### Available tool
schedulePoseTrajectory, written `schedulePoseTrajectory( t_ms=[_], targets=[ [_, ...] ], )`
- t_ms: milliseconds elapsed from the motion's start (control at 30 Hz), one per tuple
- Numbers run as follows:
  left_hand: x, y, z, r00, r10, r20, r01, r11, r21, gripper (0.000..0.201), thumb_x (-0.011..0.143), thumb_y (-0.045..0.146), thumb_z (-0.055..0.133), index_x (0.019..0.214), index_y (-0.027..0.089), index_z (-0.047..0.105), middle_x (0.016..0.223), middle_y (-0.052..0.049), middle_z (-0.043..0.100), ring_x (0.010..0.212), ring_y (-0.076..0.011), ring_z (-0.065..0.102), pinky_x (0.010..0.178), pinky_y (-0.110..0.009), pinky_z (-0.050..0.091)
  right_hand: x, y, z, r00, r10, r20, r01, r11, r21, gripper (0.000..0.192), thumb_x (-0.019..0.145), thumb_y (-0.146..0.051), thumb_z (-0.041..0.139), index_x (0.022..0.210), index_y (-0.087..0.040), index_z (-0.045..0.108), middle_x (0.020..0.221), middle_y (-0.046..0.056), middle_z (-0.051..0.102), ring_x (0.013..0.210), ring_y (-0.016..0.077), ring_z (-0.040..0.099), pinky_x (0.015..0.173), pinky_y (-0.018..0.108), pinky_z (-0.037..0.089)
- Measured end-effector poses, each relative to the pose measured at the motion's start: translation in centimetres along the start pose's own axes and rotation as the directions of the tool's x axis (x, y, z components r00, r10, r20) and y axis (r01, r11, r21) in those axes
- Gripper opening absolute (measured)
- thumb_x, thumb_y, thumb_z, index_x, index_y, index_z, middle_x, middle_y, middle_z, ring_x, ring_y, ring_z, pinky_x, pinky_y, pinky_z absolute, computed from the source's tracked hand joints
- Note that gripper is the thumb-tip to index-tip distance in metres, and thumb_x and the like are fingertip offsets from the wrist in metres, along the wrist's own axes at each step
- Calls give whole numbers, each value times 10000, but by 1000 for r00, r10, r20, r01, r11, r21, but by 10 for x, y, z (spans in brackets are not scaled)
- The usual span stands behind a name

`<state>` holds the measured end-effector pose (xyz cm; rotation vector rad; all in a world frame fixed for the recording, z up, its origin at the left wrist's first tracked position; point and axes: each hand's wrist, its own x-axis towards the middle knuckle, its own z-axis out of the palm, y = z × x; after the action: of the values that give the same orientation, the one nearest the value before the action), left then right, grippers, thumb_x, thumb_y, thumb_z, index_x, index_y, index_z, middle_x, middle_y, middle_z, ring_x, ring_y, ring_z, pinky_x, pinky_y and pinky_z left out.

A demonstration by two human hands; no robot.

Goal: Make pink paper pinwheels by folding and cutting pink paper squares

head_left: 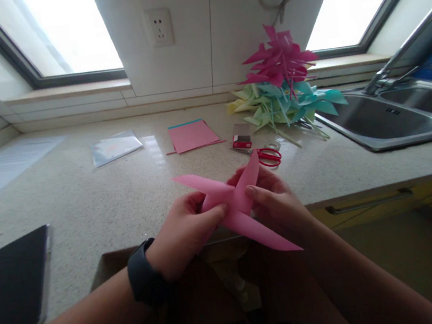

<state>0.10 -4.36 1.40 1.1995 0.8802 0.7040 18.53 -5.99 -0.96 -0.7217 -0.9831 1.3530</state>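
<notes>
A pink paper pinwheel (242, 209) with pointed, folded blades is held between both hands above the counter's front edge. My left hand (188, 222), with a dark watch on its wrist, pinches the paper near the centre, thumb on top. On the other side, my right hand (274, 194) grips a blade, its thumb pressed on the front and its fingers behind. Just beyond the right hand lie red-handled scissors (270, 156), partly covered by a blade. A small red box (241, 141) and a roll of clear tape (274, 146) are beside them.
A stack of pink paper squares (193, 135) lies mid-counter, with a clear packet (116, 148) to its left. Finished pinwheels (281, 56) in several colours are piled back right, beside the sink (395, 118). A dark tablet (15, 292) and printed sheets (3, 165) lie left.
</notes>
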Motion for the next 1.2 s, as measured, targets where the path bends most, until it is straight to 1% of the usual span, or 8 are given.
schedulePoseTrajectory(
  t_ms=[167, 267, 333, 467, 667, 900, 1033, 1200],
  targets=[
    [0, 0, -1, 1000, 6, 2, -6, 1000, 15, 265, 758, 329, 761, 865, 96, 696, 744, -14, 613, 642, -112, 479, 580, -237, 334, 0, 1, 0, 998, 53, -46, -52, 999, 9, 285, 737, -325, 851, 978, -252, 718, 1030, 20, 708, 839, 161, 639, 691, 268, 536],
    [1, 0, -1, 1000, 20, -7, -20, 999, 45, 231, 775, 315, 740, 840, 102, 679, 700, 10, 565, 614, -101, 441, 559, -234, 312, -1, 3, -2, 998, 49, -44, -48, 998, 30, 267, 731, -307, 855, 956, -249, 723, 924, -2, 693, 783, 139, 621, 680, 247, 526],
    [1, 0, -1, 1000, 24, -11, -23, 998, 60, 234, 778, 315, 733, 859, 102, 680, 717, 1, 580, 622, -106, 451, 565, -239, 320, -1, 5, -3, 998, 49, -41, -48, 998, 42, 257, 731, -308, 857, 945, -247, 728, 877, -10, 682, 763, 132, 614, 690, 244, 524],
    [1, 2, 0, 1000, 5, -26, -3, 996, 85, 290, 764, 350, 741, 882, 91, 684, 752, -29, 620, 633, -124, 486, 572, -253, 339, -1, 8, -5, 996, 75, -47, -74, 997, 16, 281, 735, -342, 852, 974, -241, 743, 936, 19, 706, 822, 163, 636, 756, 295, 540],
    [0, 3, 1, 999, 12, -35, -9, 996, 91, 296, 741, 351, 750, 884, 101, 683, 757, -36, 638, 630, -134, 507, 567, -257, 347, 0, 11, -8, 995, 65, -78, -68, 997, -39, 237, 740, -359, 841, 918, -239, 739, 889, 13, 701, 779, 167, 630, 742, 307, 534],
    [2, 3, -1, 999, 28, -44, -23, 993, 113, 239, 763, 321, 732, 839, 101, 676, 693, 1, 586, 604, -113, 480, 548, -240, 346, 3, 10, -8, 997, 77, -26, -77, 997, 8, 283, 747, -352, 837, 987, -246, 731, 907, 8, 702, 789, 156, 641, 726, 285, 537],
    [3, 3, -2, 997, 41, -58, -36, 995, 90, 286, 771, 350, 740, 875, 92, 676, 725, -10, 603, 616, -117, 506, 565, -243, 386, 6, 6, -7, 990, 144, -6, -143, 988, 51, 324, 732, -386, 843, 981, -234, 702, 906, 9, 705, 792, 161, 659, 727, 293, 552],
    [3, 2, -5, 994, 56, -89, -41, 987, 158, 320, 771, 400, 741, 853, 98, 674, 693, -15, 599, 596, -130, 507, 541, -251, 368, 8, -4, -6, 961, 263, 88, -250, 958, -138, 314, 707, -373, 865, 911, -177, 730, 838, 23, 718, 700, 147, 653, 616, 245, 519]
  ],
)
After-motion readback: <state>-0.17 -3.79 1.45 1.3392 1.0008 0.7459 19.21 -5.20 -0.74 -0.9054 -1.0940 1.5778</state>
